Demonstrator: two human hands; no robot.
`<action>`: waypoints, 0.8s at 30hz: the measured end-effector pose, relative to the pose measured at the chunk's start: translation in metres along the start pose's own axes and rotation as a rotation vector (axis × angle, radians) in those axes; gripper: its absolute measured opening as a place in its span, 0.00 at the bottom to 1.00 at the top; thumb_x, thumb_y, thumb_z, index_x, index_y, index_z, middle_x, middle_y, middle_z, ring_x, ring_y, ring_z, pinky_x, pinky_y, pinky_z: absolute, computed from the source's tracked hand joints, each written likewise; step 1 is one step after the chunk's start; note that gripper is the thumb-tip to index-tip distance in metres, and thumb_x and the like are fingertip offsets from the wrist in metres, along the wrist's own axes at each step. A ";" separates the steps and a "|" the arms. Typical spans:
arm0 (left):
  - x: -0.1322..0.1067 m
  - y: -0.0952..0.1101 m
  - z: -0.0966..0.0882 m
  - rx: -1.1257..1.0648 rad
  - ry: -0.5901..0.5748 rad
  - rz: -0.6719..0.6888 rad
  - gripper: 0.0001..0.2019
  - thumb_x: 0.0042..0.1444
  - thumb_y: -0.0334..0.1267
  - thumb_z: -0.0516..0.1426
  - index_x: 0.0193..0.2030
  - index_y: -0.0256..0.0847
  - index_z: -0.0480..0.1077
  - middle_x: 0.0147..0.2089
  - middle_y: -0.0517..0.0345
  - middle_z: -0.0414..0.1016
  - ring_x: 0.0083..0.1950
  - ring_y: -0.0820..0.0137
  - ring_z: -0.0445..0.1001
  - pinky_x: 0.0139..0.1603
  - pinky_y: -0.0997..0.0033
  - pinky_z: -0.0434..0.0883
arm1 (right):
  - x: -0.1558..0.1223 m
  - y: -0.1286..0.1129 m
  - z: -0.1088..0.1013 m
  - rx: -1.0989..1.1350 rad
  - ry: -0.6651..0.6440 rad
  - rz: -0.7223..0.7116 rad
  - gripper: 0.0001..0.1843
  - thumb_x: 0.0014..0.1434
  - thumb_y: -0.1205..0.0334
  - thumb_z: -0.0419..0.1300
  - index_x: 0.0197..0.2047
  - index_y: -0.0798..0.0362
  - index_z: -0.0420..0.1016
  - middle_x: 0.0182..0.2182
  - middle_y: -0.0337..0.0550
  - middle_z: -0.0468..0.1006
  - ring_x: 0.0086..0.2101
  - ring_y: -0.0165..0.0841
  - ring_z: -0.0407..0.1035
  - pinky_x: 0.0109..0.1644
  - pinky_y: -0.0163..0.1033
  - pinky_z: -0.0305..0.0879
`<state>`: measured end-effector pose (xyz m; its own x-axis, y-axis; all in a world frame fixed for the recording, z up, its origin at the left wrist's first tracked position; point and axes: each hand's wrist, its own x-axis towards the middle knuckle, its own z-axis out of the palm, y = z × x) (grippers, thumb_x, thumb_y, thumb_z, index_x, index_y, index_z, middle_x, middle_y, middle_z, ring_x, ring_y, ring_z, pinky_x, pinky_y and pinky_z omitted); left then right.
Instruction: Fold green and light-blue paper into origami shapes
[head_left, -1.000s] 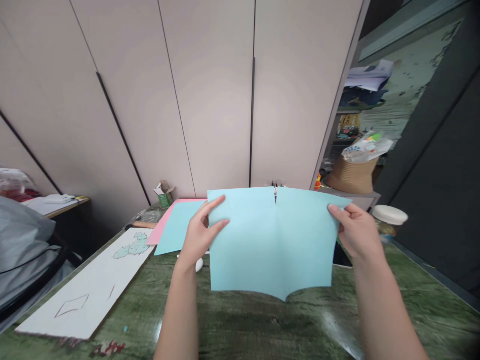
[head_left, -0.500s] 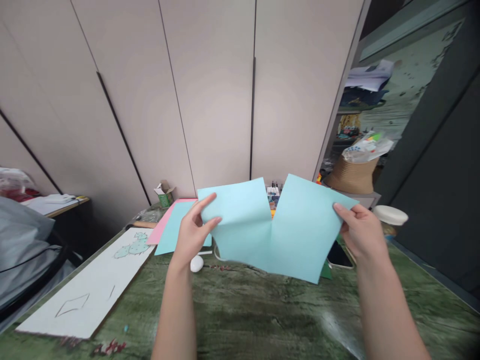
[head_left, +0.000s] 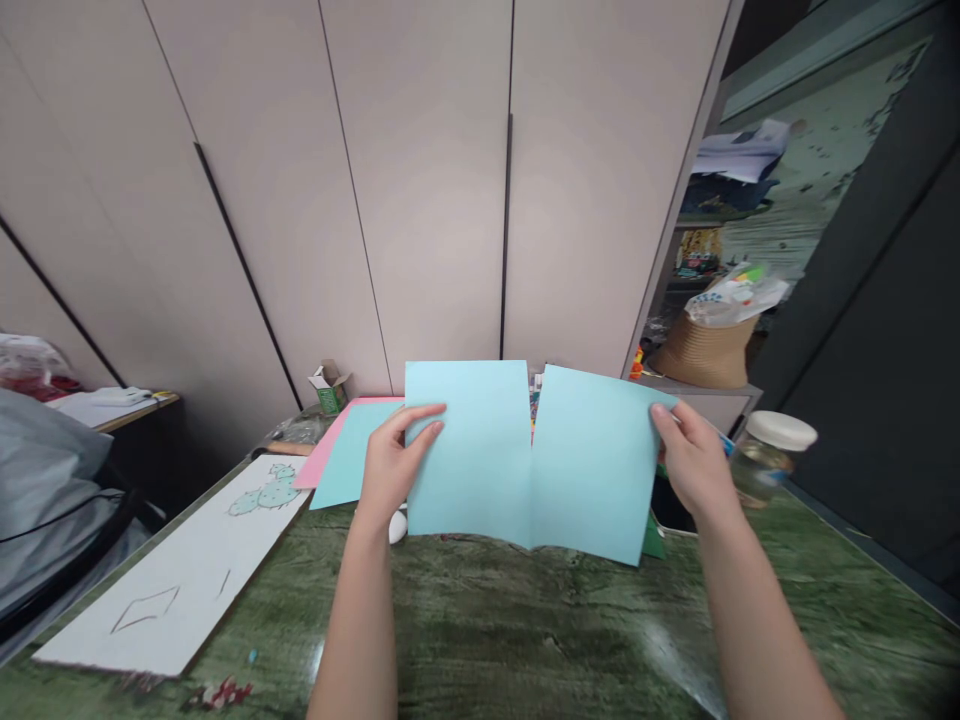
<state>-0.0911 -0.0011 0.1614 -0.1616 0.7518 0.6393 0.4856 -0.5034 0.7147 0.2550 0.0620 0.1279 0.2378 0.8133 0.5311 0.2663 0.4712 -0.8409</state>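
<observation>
The blue sheet (head_left: 465, 480) is upright above the desk (head_left: 480, 640), split from its top edge to about mid-height, creased below; the left hand (head_left: 396, 458) has its grip closed on the left edge, thumb and one finger on the near face; the right hand (head_left: 691, 452) pinches the upper right corner; good handling likely calls for level hands and even tension, as uneven pull could skew the split.

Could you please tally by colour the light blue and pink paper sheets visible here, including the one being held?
Light blue: 2 (the partly split light blue paper sheet held by the left hand and right hand; the flat light blue paper sheet lying behind)
Pink: 1 (the pink paper sheet partly beneath the flat one)
Total: 3 visible
</observation>
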 end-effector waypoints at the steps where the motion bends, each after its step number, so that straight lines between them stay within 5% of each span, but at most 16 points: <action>1: 0.000 0.001 0.000 0.001 -0.012 0.010 0.13 0.55 0.42 0.57 0.47 0.44 0.73 0.48 0.55 0.74 0.49 0.63 0.71 0.48 0.65 0.68 | 0.000 -0.001 0.000 -0.027 -0.004 0.012 0.16 0.56 0.45 0.55 0.39 0.47 0.73 0.19 0.34 0.65 0.18 0.28 0.58 0.18 0.33 0.57; 6: -0.002 0.005 0.000 0.045 -0.097 0.015 0.29 0.53 0.40 0.59 0.62 0.52 0.59 0.59 0.55 0.65 0.51 0.62 0.69 0.44 0.65 0.69 | -0.003 -0.014 0.004 0.156 -0.178 0.139 0.23 0.48 0.52 0.65 0.48 0.44 0.69 0.28 0.38 0.74 0.28 0.35 0.69 0.26 0.37 0.67; 9: -0.001 0.001 -0.002 -0.001 -0.077 0.031 0.24 0.53 0.40 0.59 0.58 0.50 0.64 0.57 0.54 0.68 0.51 0.62 0.69 0.44 0.65 0.69 | -0.003 -0.019 0.003 0.245 -0.240 0.134 0.33 0.40 0.59 0.71 0.51 0.44 0.67 0.35 0.40 0.76 0.35 0.37 0.71 0.35 0.40 0.69; 13: 0.000 -0.007 -0.004 -0.044 -0.045 -0.011 0.14 0.54 0.42 0.58 0.47 0.45 0.73 0.48 0.54 0.74 0.48 0.62 0.71 0.43 0.66 0.69 | -0.003 -0.016 -0.002 0.137 -0.151 0.157 0.19 0.39 0.57 0.71 0.37 0.51 0.76 0.34 0.43 0.78 0.35 0.38 0.71 0.40 0.42 0.68; 16: 0.001 -0.008 -0.004 -0.059 -0.028 -0.022 0.14 0.55 0.43 0.58 0.48 0.45 0.73 0.49 0.54 0.74 0.49 0.62 0.71 0.45 0.65 0.69 | -0.002 -0.014 -0.004 0.042 -0.066 0.134 0.12 0.42 0.54 0.69 0.25 0.53 0.75 0.29 0.44 0.77 0.34 0.39 0.70 0.39 0.42 0.68; 21: 0.001 0.000 -0.002 -0.030 -0.059 0.034 0.25 0.52 0.42 0.60 0.58 0.49 0.65 0.58 0.55 0.67 0.58 0.61 0.65 0.55 0.60 0.66 | -0.001 -0.010 0.003 0.263 -0.076 0.128 0.14 0.46 0.50 0.66 0.33 0.49 0.73 0.32 0.41 0.77 0.35 0.37 0.70 0.40 0.43 0.70; 24: 0.001 0.001 -0.002 0.011 -0.038 0.041 0.23 0.53 0.42 0.59 0.57 0.48 0.66 0.58 0.55 0.68 0.58 0.61 0.65 0.58 0.58 0.63 | 0.000 -0.009 0.007 0.336 -0.069 0.125 0.12 0.47 0.52 0.66 0.32 0.48 0.72 0.27 0.37 0.75 0.31 0.32 0.69 0.36 0.38 0.69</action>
<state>-0.0921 -0.0017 0.1633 -0.1083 0.7463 0.6568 0.5004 -0.5299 0.6847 0.2465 0.0599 0.1343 0.1824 0.8876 0.4229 -0.0856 0.4429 -0.8925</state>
